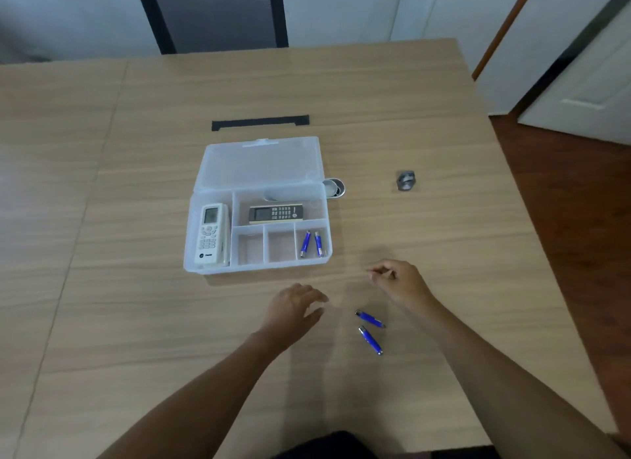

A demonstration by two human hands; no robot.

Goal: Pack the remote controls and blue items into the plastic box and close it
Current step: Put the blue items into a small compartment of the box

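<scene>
The box sits mid-counter, lid laid open toward the far edge. In its left compartment lies the white remote, lengthwise; the dark remote lies crosswise in the wide far compartment. Two small near compartments are bare, and the right one holds two blue items side by side.

Near the front edge, the left hand hovers above the counter, fingers spread loose and holding nothing. Just right of it lie two more blue items, close together but apart, both still out of the box. The right hand floats between them and the box's near right corner, fingertips pinched lightly together; whether anything small sits between them cannot be told.

The step is likely collecting that loose pair. Best to pinch each at its middle so it cannot roll, carry both over the near wall, and lay them flat below the rim so the lid shuts cleanly. A grey nut toward the right edge stays out.
</scene>
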